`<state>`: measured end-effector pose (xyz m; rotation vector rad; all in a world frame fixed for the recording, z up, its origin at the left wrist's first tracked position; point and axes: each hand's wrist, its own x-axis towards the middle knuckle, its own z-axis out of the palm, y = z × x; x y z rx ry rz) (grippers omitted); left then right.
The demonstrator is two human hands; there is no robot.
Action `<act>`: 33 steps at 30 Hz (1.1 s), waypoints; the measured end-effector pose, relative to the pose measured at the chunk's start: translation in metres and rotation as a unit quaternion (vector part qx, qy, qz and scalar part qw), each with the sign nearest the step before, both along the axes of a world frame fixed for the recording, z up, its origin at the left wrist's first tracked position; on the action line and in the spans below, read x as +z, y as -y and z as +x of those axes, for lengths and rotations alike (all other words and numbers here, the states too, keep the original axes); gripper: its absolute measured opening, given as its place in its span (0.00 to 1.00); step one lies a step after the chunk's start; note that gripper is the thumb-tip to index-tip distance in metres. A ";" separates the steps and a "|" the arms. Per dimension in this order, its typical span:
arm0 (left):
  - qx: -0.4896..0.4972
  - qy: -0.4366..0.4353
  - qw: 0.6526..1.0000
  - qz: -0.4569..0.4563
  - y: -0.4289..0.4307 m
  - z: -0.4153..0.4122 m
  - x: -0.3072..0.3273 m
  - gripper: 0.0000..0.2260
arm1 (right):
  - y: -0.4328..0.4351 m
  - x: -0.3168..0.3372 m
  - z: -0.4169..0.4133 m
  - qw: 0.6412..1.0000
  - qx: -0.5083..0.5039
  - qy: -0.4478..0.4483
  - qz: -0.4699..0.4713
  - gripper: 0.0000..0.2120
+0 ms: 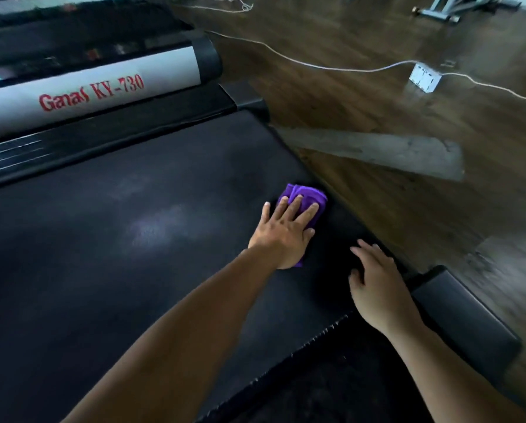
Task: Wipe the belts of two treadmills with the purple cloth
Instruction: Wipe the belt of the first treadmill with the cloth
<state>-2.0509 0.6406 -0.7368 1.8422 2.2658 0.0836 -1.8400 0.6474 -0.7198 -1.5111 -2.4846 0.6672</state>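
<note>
Pressing the crumpled purple cloth point(304, 195) flat-fingered, the left hand point(281, 232) wipes the black treadmill belt point(133, 254). The right hand point(374, 276) braces, fingers spread; overlapping strokes advised.

A glossy dark brown wood-plank floor point(392, 209) fills the right side, catching pale reflections. A thin white cable point(362, 70) snakes across it to a small white socket box point(425, 77), near a pale grey rectangular patch point(392, 151). A grey-blue metal equipment frame point(450, 6) stands at the top edge.
</note>
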 end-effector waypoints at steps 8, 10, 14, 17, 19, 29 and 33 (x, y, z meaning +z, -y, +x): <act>-0.109 -0.015 0.994 -0.019 0.064 0.045 0.005 0.25 | 0.083 -0.015 0.020 0.992 -0.042 0.070 0.095 0.25; -0.120 -0.005 0.993 -0.021 0.093 0.043 0.007 0.25 | 0.080 -0.014 0.019 0.991 -0.046 0.079 0.100 0.24; -0.073 0.002 0.997 0.003 0.164 0.013 -0.003 0.25 | 0.081 -0.015 0.016 0.988 -0.054 0.070 0.130 0.26; 0.048 0.001 0.999 0.009 0.197 -0.036 -0.008 0.24 | 0.082 -0.016 0.014 0.985 -0.060 0.072 0.142 0.27; 0.140 0.015 0.990 0.016 0.190 -0.061 -0.006 0.26 | 0.082 -0.017 0.013 0.984 -0.061 0.071 0.149 0.27; 0.059 0.032 0.997 0.037 0.107 0.039 0.006 0.27 | 0.080 -0.016 0.016 0.988 -0.050 0.090 0.117 0.23; 0.040 0.005 0.997 0.070 0.159 0.049 0.007 0.25 | 0.079 -0.020 0.016 0.986 -0.055 0.066 0.141 0.21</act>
